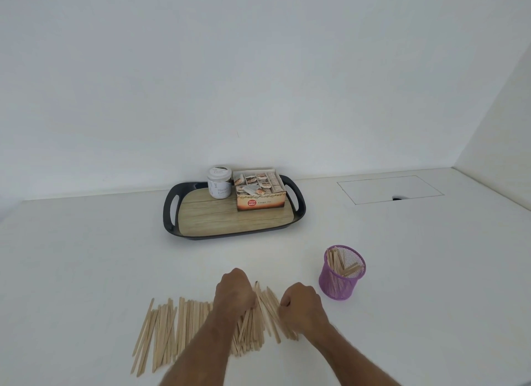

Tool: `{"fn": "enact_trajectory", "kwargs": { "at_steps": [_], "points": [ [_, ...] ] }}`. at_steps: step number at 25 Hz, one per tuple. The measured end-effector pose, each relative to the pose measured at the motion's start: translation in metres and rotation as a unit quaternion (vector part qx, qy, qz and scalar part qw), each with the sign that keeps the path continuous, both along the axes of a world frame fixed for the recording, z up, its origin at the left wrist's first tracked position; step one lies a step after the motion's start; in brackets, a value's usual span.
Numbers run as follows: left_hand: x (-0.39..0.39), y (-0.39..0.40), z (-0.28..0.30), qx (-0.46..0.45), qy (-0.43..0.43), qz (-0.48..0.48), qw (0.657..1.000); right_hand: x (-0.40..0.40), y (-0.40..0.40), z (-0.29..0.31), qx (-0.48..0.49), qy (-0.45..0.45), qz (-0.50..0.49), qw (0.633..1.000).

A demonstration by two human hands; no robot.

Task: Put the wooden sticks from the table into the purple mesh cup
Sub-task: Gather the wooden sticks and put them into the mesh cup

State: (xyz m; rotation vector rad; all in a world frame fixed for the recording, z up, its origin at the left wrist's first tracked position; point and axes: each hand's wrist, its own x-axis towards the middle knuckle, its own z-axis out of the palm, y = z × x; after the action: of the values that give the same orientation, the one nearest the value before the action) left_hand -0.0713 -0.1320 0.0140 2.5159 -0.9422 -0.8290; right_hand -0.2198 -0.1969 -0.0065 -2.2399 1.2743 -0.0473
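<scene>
Many thin wooden sticks (pixel 169 328) lie spread on the white table (pixel 86 256) in front of me. My left hand (pixel 235 292) rests on the middle of the pile with its fingers curled down round several sticks. My right hand (pixel 301 305) is at the pile's right end, fingers curled round several sticks there. Between the two hands a bunch of sticks (pixel 265 302) fans out. The purple mesh cup (pixel 342 272) stands upright just right of my right hand and holds several sticks leaning inside.
A dark tray (pixel 172 210) with a wood-look floor sits farther back, carrying a white jar (pixel 219 182) and an open tea box (pixel 260 193). A flush hatch (pixel 389 189) lies in the table at the back right. White walls close the back and right.
</scene>
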Motion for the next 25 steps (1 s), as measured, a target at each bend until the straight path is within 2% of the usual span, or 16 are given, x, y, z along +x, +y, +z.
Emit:
{"fn": "enact_trajectory", "kwargs": {
  "at_steps": [6, 13, 20, 25],
  "points": [
    [0.004, 0.004, 0.001, -0.024, 0.025, 0.019, 0.999, -0.004, -0.003, -0.002, 0.021, -0.019, -0.012, 1.0],
    [0.01, 0.0, 0.013, -0.095, 0.066, 0.047, 0.992, -0.011, -0.013, 0.01, 0.053, -0.086, -0.034, 0.994],
    [-0.004, -0.013, 0.029, -0.199, 0.153, 0.066, 0.966, -0.022, -0.019, 0.034, 0.122, -0.198, -0.103, 0.967],
    [-0.027, -0.03, 0.046, -0.284, 0.222, 0.058, 0.931, -0.033, -0.028, 0.061, 0.097, -0.275, -0.141, 0.946]
  ]
}}
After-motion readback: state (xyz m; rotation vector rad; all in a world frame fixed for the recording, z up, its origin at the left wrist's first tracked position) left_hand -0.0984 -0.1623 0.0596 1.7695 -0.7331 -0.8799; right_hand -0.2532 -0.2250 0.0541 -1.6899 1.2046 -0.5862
